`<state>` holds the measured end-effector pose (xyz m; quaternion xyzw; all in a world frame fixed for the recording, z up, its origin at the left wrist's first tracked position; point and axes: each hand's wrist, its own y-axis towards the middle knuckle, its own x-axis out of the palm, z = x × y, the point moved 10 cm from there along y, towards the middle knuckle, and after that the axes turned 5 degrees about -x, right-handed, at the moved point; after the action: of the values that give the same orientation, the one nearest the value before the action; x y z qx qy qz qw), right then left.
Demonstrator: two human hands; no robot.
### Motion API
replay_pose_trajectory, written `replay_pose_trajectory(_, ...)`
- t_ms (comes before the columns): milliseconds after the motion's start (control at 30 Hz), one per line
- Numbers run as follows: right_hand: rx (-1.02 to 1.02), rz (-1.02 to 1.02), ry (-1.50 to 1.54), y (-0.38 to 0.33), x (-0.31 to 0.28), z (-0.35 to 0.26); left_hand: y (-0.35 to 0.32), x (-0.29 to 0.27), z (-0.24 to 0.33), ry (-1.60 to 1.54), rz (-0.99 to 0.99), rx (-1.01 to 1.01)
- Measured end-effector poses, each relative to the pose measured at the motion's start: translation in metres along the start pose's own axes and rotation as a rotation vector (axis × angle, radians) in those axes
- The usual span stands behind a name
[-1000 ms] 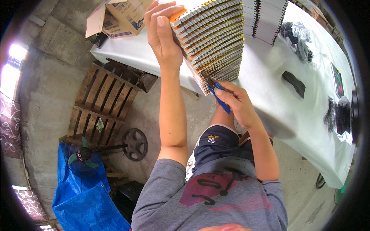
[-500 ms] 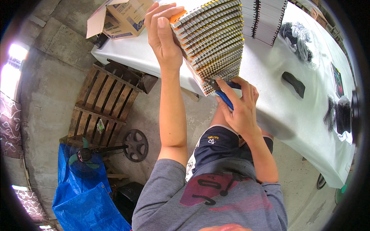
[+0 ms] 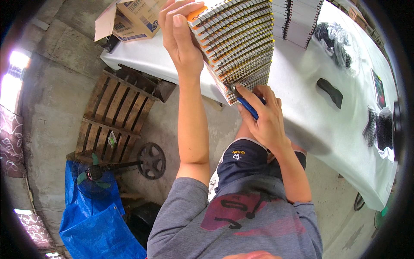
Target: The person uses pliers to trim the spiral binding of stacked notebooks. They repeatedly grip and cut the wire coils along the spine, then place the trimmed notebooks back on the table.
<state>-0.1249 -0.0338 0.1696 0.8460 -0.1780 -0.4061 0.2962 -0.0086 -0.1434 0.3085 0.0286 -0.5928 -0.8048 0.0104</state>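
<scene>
A tall stack of spiral-bound books [image 3: 243,39] leans at the table's near edge, its coil spines turned toward me. My left hand [image 3: 183,41] grips the stack's left side, thumb along the edge and fingers behind. In my right hand [image 3: 265,112] is a pair of blue-handled pliers [image 3: 249,108], the fingers wrapped round the handles. The dark jaws touch the coil ends at the stack's lower left corner. Whether wire sits between the jaws is too small to tell.
More coil-bound books [image 3: 297,21] stand behind on the white-covered table [image 3: 302,99]. To the right lie a black curved object [image 3: 330,93], a plastic bag of black coils [image 3: 336,43] and another coil bundle [image 3: 383,129]. An open carton [image 3: 133,21], wooden pallet [image 3: 114,112] and fan [image 3: 95,173] are leftward.
The pliers' handles have come closer together, and my right hand has moved slightly left and up along the lower coils. My left hand keeps its hold on the stack.
</scene>
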Motion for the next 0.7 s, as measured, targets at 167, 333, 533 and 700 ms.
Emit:
replay_pose_trajectory(167, 0.054, 0.027, 0.308, -0.003, 0.012, 0.01, 0.001, 0.0, 0.0, -0.011, 0.008, 0.041)
replay_pose_trajectory(333, 0.348, -0.08, 0.84, -0.014, 0.043, 0.027, 0.001, -0.001, -0.004, -0.061, 0.016, 0.013)
replay_pose_trajectory(533, 0.414, -0.118, 0.869, -0.017, 0.045, 0.035, 0.0, -0.001, -0.006, -0.042, 0.017, -0.024)
replay_pose_trajectory(700, 0.066, 0.032, 0.053, -0.013, 0.003, 0.013, 0.0, -0.004, -0.005, -0.03, 0.011, -0.001)
